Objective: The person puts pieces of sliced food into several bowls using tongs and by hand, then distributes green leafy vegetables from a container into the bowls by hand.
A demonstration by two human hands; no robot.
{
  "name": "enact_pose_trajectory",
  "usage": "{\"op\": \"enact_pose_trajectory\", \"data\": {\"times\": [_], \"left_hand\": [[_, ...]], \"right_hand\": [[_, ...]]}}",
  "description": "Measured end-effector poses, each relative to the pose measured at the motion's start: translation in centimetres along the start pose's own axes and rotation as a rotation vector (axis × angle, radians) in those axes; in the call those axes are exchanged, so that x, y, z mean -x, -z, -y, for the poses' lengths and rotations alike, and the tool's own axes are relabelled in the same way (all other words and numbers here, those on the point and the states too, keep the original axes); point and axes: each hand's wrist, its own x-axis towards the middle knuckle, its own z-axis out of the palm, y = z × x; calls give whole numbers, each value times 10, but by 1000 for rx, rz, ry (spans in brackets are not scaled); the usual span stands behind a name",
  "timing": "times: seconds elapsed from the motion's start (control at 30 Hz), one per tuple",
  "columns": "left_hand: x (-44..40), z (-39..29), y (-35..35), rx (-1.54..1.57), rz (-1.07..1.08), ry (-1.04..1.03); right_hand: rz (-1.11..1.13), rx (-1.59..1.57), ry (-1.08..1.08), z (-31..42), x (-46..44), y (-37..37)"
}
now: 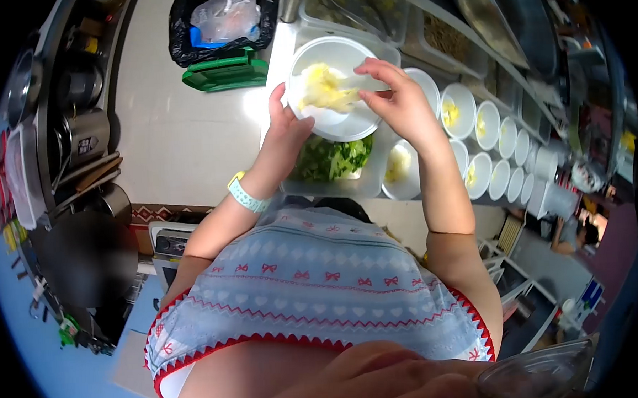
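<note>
My left hand (291, 122) grips the near-left rim of a round white bowl (302, 54), thumb up along its side. Pale yellow shredded food (321, 85) lies inside, partly blurred. Over the bowl's right side, my right hand (404, 99) has its thumb and fingers curved around a hazy, pale, see-through shape that I cannot make out. Just below the bowl sits a clear tub of chopped green leaves (331, 159). Close to my right forearm stands another white bowl (401, 170) with pale yellow food in it.
Two rows of white bowls (480, 174) stretch to the right, several with yellow food. Clear tubs of food (444, 40) line the counter's back. A black-lined bin (176, 34) with a green lid (224, 71) stands on the floor at upper left. Steel pots (85, 134) fill the left shelf.
</note>
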Motion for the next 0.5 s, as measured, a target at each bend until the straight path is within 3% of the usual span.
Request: {"op": "enact_pose_trajectory", "data": {"times": [0.07,0.13,0.2,0.27,0.33,0.4,0.43,0.47,0.5], "left_hand": [[-2,6,-13,-20,70,18],[9,19,-14,-148,150,-50],[-21,33,-63,-170,205,-2],[-21,38,-82,-74,193,93],[-26,50,-101,-67,208,120],[-31,66,-121,-124,189,167],[-29,73,-128,-157,227,194],[-27,80,-136,-183,249,238],[-25,88,-143,-179,259,239]], "right_hand": [[96,19,-12,7,21,22],[-13,-56,-18,11,45,11],[-97,476,206,-25,40,44],[-43,526,131,-38,56,47],[139,387,23,-48,72,68],[-56,378,125,-64,88,82],[68,326,149,-72,99,87],[154,403,-18,-75,114,91],[67,499,-64,-81,124,94]]}}
